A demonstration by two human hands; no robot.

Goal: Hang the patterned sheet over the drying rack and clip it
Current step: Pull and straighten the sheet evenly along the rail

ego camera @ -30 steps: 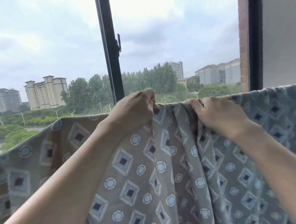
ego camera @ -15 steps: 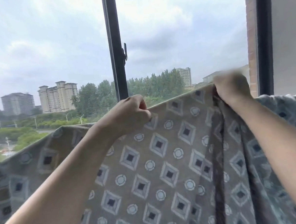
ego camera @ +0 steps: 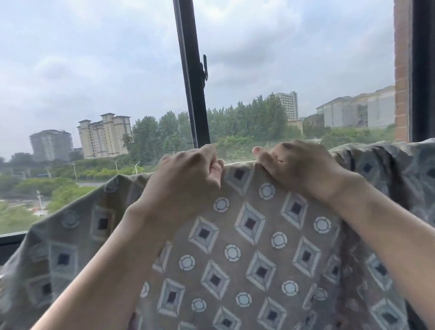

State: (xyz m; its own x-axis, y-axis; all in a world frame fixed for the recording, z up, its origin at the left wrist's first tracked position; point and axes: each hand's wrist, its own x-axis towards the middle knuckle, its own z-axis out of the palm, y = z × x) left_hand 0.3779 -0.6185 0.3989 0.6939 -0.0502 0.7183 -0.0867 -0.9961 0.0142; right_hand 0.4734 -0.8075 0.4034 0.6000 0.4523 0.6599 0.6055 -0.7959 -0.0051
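Honestly, both hands, left hand [ego camera: 186, 177] and right hand [ego camera: 296, 167], pinch the patterned sheet [ego camera: 243, 253]'s top edge; unclipped, wind could drag it off.

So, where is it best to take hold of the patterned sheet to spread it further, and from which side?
Probably the top edge of the patterned sheet, from the near side, as the left hand and right hand do now. That edge lies taut and flat between them; the bunched folds at the right would likely gather rather than spread.

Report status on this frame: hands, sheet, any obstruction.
Left hand and right hand both gripping top edge of patterned sheet. Sheet draped, hanging. No clips visible. Nothing in the way.
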